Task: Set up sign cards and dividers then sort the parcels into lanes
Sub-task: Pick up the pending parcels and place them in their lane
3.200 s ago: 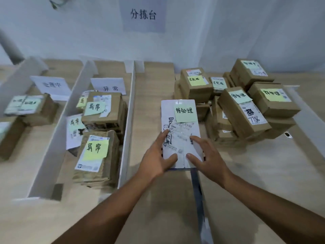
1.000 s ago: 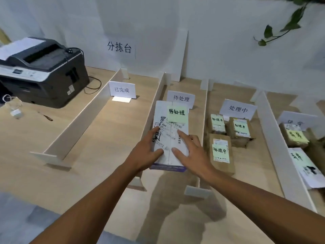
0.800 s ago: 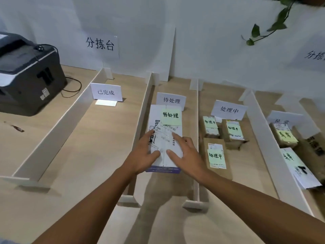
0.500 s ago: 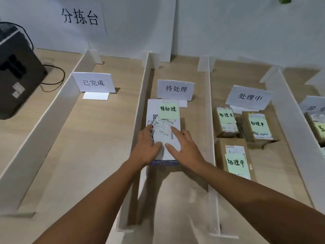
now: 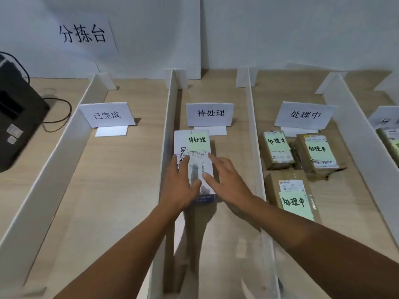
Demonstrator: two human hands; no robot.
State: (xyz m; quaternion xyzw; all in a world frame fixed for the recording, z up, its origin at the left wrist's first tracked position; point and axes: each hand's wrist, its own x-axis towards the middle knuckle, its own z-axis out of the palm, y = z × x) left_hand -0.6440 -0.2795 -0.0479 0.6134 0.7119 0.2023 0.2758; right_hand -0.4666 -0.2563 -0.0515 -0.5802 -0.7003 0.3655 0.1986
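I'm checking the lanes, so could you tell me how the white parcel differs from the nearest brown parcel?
The white parcel lies in the 待处理 lane under both hands; the brown parcel lies untouched in the 处理中 lane. Their notes read 待处理 and 处理中. Both lie flat with green notes.

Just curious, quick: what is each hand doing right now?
Left hand: open, fingers flat on the white parcel in the 待处理 lane.
Right hand: open, fingertips on the same parcel; no closed grip.

Parcel-sorting station: wall sign (image 5: 83, 33), labelled lane cards (image 5: 209, 114), dividers (image 5: 255, 134).
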